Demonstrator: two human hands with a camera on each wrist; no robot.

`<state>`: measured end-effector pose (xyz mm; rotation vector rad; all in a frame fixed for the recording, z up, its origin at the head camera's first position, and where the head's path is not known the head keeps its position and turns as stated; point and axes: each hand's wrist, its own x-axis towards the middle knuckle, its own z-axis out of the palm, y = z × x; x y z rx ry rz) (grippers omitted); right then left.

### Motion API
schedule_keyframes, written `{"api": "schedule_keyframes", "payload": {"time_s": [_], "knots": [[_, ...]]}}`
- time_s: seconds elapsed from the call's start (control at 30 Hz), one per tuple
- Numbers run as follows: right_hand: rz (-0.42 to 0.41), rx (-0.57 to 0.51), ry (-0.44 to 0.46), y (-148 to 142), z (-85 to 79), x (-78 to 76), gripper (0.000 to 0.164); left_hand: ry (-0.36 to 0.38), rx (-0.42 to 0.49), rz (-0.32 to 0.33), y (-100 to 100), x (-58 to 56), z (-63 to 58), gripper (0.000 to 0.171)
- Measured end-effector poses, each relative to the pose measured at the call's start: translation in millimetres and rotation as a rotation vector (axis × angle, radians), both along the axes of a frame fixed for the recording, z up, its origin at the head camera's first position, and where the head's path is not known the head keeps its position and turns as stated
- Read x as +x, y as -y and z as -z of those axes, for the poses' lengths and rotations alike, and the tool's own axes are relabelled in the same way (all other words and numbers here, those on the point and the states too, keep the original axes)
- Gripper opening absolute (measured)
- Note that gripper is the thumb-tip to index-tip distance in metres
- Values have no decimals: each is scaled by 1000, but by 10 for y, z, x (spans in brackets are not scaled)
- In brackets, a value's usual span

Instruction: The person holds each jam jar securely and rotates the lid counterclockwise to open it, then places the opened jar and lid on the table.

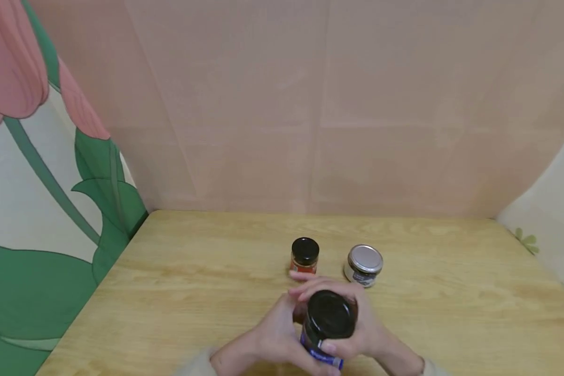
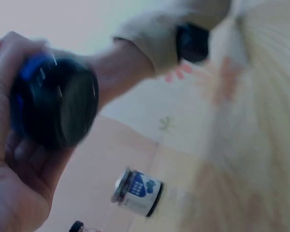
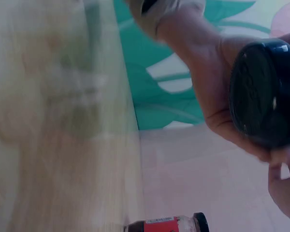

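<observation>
Above the front of the table, both hands hold one dark jar [image 1: 331,316] with a black round top and a blue label low on its side. The left hand [image 1: 274,334] grips it from the left, its thumb running under the label. From the right, the right hand [image 1: 364,324] curls round the jar, thumb on the near side and fingers reaching behind it. The right wrist view shows the jar's black round end [image 3: 253,92] with raised marks. Motion blurs the dark jar [image 2: 55,101] in the left wrist view.
Just beyond the hands stand a small jar [image 1: 305,251] with a black lid and red label, and to its right a squat jar [image 1: 365,258] with a silver lid. The wooden table [image 1: 178,292] ends at a pink cloth backdrop [image 1: 244,130]; flower-patterned cloth hangs left.
</observation>
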<state>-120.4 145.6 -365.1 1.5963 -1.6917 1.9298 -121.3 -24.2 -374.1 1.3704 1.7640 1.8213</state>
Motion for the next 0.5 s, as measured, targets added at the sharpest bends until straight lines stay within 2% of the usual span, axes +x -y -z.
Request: {"api": "schedule_keyframes", "payload": {"time_s": [0.07,0.13,0.23,0.37,0.5], "knots": [[-7,38,-55,-7,-86,-25,46,-51,-1,-50,-4,-4,-37,74],[-39,79,-70,-15,-141,-55,50,-81,-22,-98,-10,-22,-56,71],[-77,128,-54,-28,-134,-64,55,-121,-58,-114,-1,-16,-38,69],[-94,119,-4,-55,-78,-72,58,-129,-71,-128,-8,-9,-22,65],[-114,82,58,-71,-48,-64,59,-100,-73,-130,-17,-13,-30,57]]}}
